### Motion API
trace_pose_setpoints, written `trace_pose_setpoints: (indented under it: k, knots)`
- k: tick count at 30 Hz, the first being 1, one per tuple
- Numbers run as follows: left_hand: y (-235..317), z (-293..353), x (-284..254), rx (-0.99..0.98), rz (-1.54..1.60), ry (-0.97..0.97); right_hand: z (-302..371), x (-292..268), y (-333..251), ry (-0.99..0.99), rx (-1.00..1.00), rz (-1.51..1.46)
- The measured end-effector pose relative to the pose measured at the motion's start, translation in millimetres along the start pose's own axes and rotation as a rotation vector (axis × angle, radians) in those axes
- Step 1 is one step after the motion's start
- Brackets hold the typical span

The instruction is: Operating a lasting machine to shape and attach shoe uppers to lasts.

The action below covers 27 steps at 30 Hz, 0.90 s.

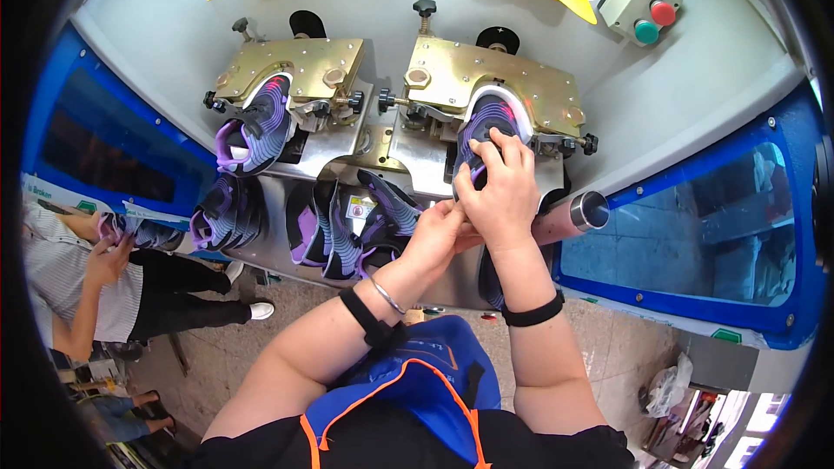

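Both hands [486,200] gripping purple shoe upper [488,122] on right brass clamp [486,78]; left clamp's upper [256,122] already seated, 4 more uppers [339,226] waiting at tray's front edge.

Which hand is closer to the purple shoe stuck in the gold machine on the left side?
Left. The left hand is nearer the left clamped shoe, though apart from it. The right hand is farther, pressing the right clamped shoe.

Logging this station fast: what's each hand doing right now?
Left hand: curled shut on the lower part of the purple shoe.
Right hand: fingers closed on the same shoe, in the brass clamp.
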<state>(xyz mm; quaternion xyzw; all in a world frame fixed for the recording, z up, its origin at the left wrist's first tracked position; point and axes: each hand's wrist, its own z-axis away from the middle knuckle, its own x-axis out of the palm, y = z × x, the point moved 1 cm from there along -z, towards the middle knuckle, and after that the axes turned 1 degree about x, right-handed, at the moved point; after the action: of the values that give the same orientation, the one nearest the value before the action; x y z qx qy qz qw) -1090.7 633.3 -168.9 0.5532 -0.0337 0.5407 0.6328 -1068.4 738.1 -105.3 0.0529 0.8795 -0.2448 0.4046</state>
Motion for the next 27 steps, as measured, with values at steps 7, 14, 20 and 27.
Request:
trace_pose_setpoints:
  k: [7,14,20,27]
  knots:
    - [10,19,-17,-0.106,-0.222,0.045,6,3,6,0.075,-0.101,0.107]
    - [66,109,-139,0.18,-0.447,0.195,127,15,-47,-0.282,-0.326,-0.045]
    - [73,129,-160,0.108,-0.412,0.108,123,63,-36,-0.369,-0.033,0.104]
    - [76,124,-160,0.012,-0.484,-0.072,114,-15,-78,-0.252,0.051,-0.319]
